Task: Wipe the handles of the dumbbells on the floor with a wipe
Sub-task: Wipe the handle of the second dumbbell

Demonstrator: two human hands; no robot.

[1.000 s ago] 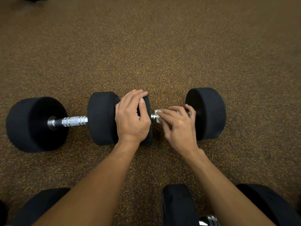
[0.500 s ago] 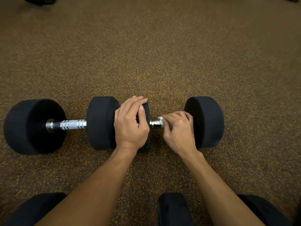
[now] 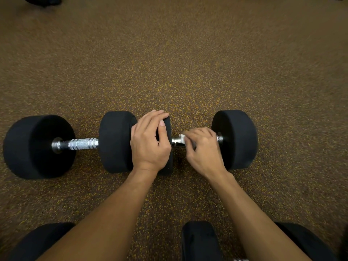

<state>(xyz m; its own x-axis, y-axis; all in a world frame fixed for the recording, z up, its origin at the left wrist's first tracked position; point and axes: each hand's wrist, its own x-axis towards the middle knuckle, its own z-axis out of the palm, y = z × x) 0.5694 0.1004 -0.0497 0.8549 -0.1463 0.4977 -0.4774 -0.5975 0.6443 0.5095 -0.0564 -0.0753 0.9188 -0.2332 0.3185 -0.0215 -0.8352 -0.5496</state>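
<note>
Two black dumbbells lie end to end on the speckled brown floor. The left dumbbell [image 3: 39, 146] shows its bare knurled chrome handle [image 3: 82, 144]. On the right dumbbell [image 3: 238, 139], my left hand [image 3: 149, 142] grips the top of the left weight head, fingers curled over its rim. My right hand [image 3: 202, 147] wraps a small white wipe [image 3: 182, 137] around the chrome handle [image 3: 176, 141]; only a corner of the wipe and a short bit of handle show.
More black dumbbell heads sit at the bottom edge, at the lower left [image 3: 37, 242] and lower right [image 3: 200, 242], close under my forearms. A dark object [image 3: 43, 0] lies at the top left. Brown floor stretches beyond the dumbbells.
My right hand with the wipe has slid a little along the handle, curling tighter round it. The left hand keeps its hold on the weight head. The view shifted slightly.
</note>
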